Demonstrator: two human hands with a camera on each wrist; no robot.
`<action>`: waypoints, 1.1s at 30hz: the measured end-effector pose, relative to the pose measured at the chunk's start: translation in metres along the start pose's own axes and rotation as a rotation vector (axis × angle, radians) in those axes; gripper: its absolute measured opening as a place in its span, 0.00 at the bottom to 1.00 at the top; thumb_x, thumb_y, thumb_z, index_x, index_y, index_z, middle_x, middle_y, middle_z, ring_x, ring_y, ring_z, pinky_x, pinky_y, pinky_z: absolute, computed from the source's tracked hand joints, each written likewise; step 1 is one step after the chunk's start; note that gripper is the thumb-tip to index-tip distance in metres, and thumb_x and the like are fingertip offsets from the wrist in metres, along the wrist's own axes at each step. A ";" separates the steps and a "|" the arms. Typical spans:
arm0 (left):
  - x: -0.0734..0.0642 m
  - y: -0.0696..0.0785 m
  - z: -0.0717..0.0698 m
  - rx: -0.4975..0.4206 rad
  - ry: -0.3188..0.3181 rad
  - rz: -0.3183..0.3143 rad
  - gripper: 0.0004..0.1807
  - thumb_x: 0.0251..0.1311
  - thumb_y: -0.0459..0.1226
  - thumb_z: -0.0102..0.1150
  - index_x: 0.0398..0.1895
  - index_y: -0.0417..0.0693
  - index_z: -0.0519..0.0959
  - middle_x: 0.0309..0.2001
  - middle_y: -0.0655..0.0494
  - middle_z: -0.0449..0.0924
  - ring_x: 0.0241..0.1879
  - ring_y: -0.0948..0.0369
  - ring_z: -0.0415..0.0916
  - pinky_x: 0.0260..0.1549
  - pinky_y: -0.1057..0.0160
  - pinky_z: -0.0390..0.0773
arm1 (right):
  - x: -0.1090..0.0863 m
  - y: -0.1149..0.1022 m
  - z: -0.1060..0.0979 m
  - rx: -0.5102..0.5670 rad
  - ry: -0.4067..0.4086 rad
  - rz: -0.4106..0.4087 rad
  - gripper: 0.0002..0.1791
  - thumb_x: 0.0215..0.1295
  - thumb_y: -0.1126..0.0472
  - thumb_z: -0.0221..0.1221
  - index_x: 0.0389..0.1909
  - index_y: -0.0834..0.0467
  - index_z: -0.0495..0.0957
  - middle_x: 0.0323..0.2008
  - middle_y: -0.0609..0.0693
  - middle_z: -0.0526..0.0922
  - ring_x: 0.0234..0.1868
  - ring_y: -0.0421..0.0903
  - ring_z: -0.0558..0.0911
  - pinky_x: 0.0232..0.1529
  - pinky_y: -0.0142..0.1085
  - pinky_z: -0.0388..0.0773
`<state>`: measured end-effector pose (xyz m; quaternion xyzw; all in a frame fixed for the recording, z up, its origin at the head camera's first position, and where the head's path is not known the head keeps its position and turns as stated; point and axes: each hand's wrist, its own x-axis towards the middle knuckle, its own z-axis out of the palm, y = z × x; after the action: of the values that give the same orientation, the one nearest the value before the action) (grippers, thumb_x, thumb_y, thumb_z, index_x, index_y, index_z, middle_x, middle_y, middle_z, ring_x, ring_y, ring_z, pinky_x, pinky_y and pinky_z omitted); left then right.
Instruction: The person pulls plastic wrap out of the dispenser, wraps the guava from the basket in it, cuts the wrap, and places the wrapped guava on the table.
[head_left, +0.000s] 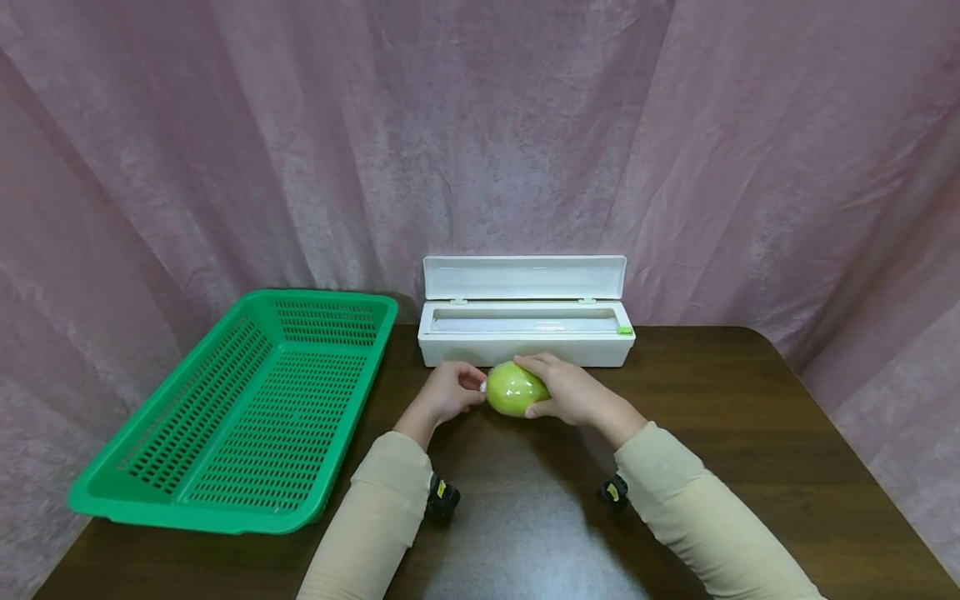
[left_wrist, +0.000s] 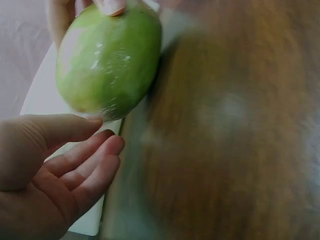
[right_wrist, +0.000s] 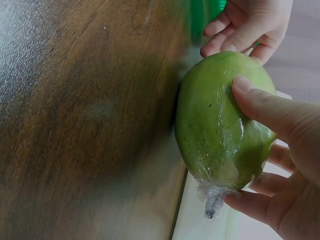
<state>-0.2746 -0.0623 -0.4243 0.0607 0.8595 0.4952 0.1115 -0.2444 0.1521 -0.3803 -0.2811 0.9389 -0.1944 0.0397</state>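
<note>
A green oval fruit (head_left: 514,390), glossy with clear cling film, is between the two hands over the table. My right hand (head_left: 572,392) grips it from the right, thumb on the near side and fingers round the far side. At the fruit's other end, my left hand (head_left: 448,393) pinches a short gathered end of the film (head_left: 483,387) between thumb and forefinger. The remaining left fingers curl loosely in the left wrist view. A twisted film tail (right_wrist: 214,200) sticks out at the right end of the fruit, beside the right fingers.
Behind the hands stands a white cling film dispenser box (head_left: 525,350) with its lid (head_left: 525,277) raised and a roll inside. To the left sits a green plastic basket (head_left: 330,467). A pink curtain (head_left: 525,125) hangs behind the brown table (head_left: 735,433).
</note>
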 end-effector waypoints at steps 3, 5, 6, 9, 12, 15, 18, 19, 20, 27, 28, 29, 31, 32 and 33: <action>0.000 0.000 0.000 0.085 0.000 0.070 0.09 0.51 0.26 0.64 0.38 0.39 0.81 0.33 0.48 0.82 0.33 0.60 0.77 0.30 0.66 0.77 | 0.000 0.000 0.000 0.006 -0.002 0.004 0.44 0.51 0.56 0.70 0.69 0.60 0.61 0.64 0.59 0.67 0.63 0.56 0.70 0.62 0.50 0.68; 0.000 0.000 0.001 0.161 0.018 0.116 0.08 0.52 0.27 0.64 0.36 0.39 0.82 0.32 0.50 0.82 0.33 0.60 0.77 0.32 0.66 0.77 | 0.000 -0.001 0.000 0.009 -0.007 0.008 0.44 0.52 0.56 0.69 0.69 0.60 0.60 0.64 0.59 0.67 0.63 0.56 0.70 0.62 0.50 0.68; 0.000 0.001 0.002 0.202 0.026 0.137 0.07 0.52 0.27 0.64 0.36 0.39 0.82 0.31 0.51 0.82 0.33 0.60 0.77 0.33 0.65 0.78 | 0.000 -0.001 0.001 0.010 -0.008 0.009 0.44 0.52 0.56 0.69 0.69 0.61 0.60 0.64 0.59 0.67 0.63 0.56 0.70 0.61 0.50 0.68; -0.001 0.003 0.002 0.328 0.036 0.194 0.05 0.56 0.29 0.62 0.36 0.40 0.84 0.32 0.51 0.83 0.33 0.60 0.77 0.35 0.63 0.78 | -0.001 -0.001 0.000 0.014 -0.012 0.011 0.44 0.52 0.56 0.69 0.69 0.61 0.60 0.64 0.59 0.67 0.63 0.56 0.70 0.62 0.50 0.68; -0.001 0.005 0.002 0.431 0.025 0.224 0.06 0.59 0.31 0.60 0.37 0.41 0.84 0.33 0.52 0.84 0.34 0.60 0.76 0.36 0.62 0.78 | -0.001 -0.001 -0.001 0.008 -0.010 0.005 0.44 0.52 0.57 0.69 0.69 0.61 0.60 0.64 0.60 0.67 0.63 0.56 0.70 0.61 0.50 0.68; -0.001 0.008 0.003 0.488 0.009 0.229 0.07 0.62 0.32 0.57 0.37 0.41 0.84 0.36 0.51 0.84 0.38 0.58 0.78 0.40 0.59 0.79 | -0.001 -0.001 -0.001 0.009 -0.007 0.003 0.44 0.52 0.57 0.69 0.69 0.61 0.61 0.64 0.59 0.67 0.63 0.56 0.70 0.62 0.50 0.68; -0.002 0.010 0.004 0.530 -0.001 0.229 0.07 0.63 0.33 0.56 0.38 0.41 0.84 0.39 0.51 0.84 0.42 0.56 0.79 0.44 0.57 0.79 | -0.001 0.000 -0.001 0.012 -0.008 0.000 0.44 0.52 0.57 0.69 0.69 0.61 0.61 0.64 0.60 0.67 0.63 0.56 0.70 0.62 0.50 0.68; -0.003 0.010 0.004 0.538 0.001 0.230 0.08 0.63 0.33 0.56 0.38 0.41 0.84 0.39 0.51 0.84 0.43 0.56 0.79 0.45 0.57 0.79 | -0.001 0.001 -0.001 0.009 -0.008 -0.004 0.44 0.52 0.57 0.70 0.69 0.61 0.61 0.64 0.60 0.67 0.63 0.57 0.70 0.61 0.50 0.68; -0.003 0.010 0.004 0.546 0.006 0.238 0.08 0.63 0.33 0.56 0.39 0.42 0.84 0.39 0.51 0.84 0.43 0.56 0.79 0.45 0.57 0.79 | -0.001 0.001 -0.001 0.009 -0.009 -0.004 0.44 0.51 0.57 0.70 0.69 0.61 0.61 0.64 0.60 0.67 0.63 0.57 0.70 0.62 0.50 0.68; -0.005 0.011 0.007 0.532 0.057 0.355 0.18 0.61 0.27 0.55 0.55 0.40 0.77 0.47 0.45 0.81 0.48 0.52 0.77 0.50 0.56 0.77 | 0.001 0.004 0.001 0.021 -0.012 0.000 0.44 0.52 0.56 0.69 0.69 0.60 0.60 0.64 0.59 0.67 0.63 0.56 0.70 0.61 0.50 0.68; -0.005 0.012 0.008 0.531 0.058 0.365 0.19 0.61 0.26 0.54 0.56 0.40 0.76 0.49 0.45 0.80 0.50 0.51 0.77 0.51 0.55 0.76 | 0.001 0.005 0.001 0.025 -0.014 0.003 0.44 0.52 0.56 0.69 0.69 0.60 0.60 0.65 0.59 0.67 0.63 0.56 0.70 0.61 0.50 0.68; -0.005 0.013 0.008 0.539 0.057 0.369 0.19 0.62 0.26 0.53 0.57 0.40 0.76 0.50 0.44 0.80 0.52 0.51 0.76 0.53 0.55 0.75 | 0.001 0.005 0.001 0.030 -0.017 0.007 0.44 0.52 0.56 0.69 0.70 0.59 0.60 0.65 0.58 0.66 0.63 0.56 0.70 0.61 0.50 0.69; -0.005 0.014 0.009 0.553 0.060 0.368 0.18 0.63 0.27 0.52 0.56 0.40 0.76 0.52 0.43 0.79 0.54 0.50 0.75 0.54 0.55 0.74 | 0.001 0.006 0.001 0.031 -0.018 0.008 0.44 0.53 0.56 0.69 0.70 0.59 0.59 0.65 0.58 0.66 0.63 0.56 0.70 0.61 0.50 0.69; -0.005 0.014 0.009 0.556 0.059 0.365 0.18 0.63 0.27 0.52 0.56 0.39 0.76 0.52 0.43 0.79 0.54 0.50 0.75 0.54 0.55 0.74 | 0.001 0.006 0.001 0.035 -0.019 0.011 0.45 0.53 0.56 0.69 0.70 0.59 0.59 0.65 0.58 0.66 0.63 0.56 0.70 0.61 0.50 0.69; -0.005 0.015 0.009 0.558 0.059 0.365 0.18 0.63 0.27 0.52 0.56 0.38 0.77 0.52 0.43 0.79 0.53 0.50 0.76 0.54 0.55 0.75 | 0.001 0.007 0.001 0.038 -0.018 0.011 0.45 0.52 0.55 0.69 0.70 0.59 0.59 0.65 0.58 0.66 0.63 0.56 0.69 0.61 0.50 0.68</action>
<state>-0.2674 -0.0482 -0.4156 0.2274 0.9398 0.2541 -0.0248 -0.2485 0.1567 -0.3838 -0.2769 0.9362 -0.2095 0.0546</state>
